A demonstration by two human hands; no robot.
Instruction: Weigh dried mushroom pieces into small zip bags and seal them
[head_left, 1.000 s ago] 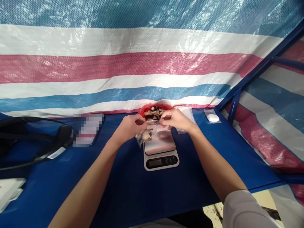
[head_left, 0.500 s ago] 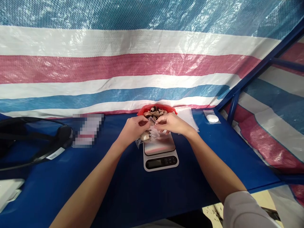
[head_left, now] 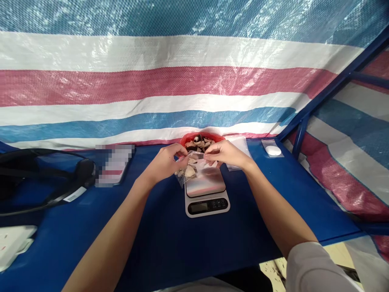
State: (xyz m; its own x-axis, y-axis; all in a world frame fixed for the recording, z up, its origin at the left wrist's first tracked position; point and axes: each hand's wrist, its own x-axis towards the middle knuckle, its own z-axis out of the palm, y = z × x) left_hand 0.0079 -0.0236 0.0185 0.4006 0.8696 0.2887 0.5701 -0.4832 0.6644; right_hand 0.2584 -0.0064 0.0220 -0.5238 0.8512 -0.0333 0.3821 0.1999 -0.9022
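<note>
Between my two hands a clear plastic bag [head_left: 190, 172] is stretched by its top edge, with several pale, flat pieces inside. My left hand [head_left: 166, 161] pinches one top corner. The other end of the edge is pinched by my right hand [head_left: 224, 155]. Below the bag lies a digital kitchen scale [head_left: 208, 185] with a shiny plate; its display looks dark. Just behind my hands stands a red bag or bowl [head_left: 186, 137] full of brown and cream dried pieces [head_left: 200, 142], partly covered by my fingers.
Clear flat bags [head_left: 239, 147] lie right of the red container. Further right is a small bag with a white oval object [head_left: 273, 150]. Black straps [head_left: 82, 172], a blurred-out packet [head_left: 117, 165] and a white device [head_left: 15, 245] occupy the left of the blue table [head_left: 194, 247]. Striped sheeting hangs behind.
My hands have moved slightly apart, drawing the bag's top edge straighter. The bag hangs flatter over the scale, and its contents show more clearly.
</note>
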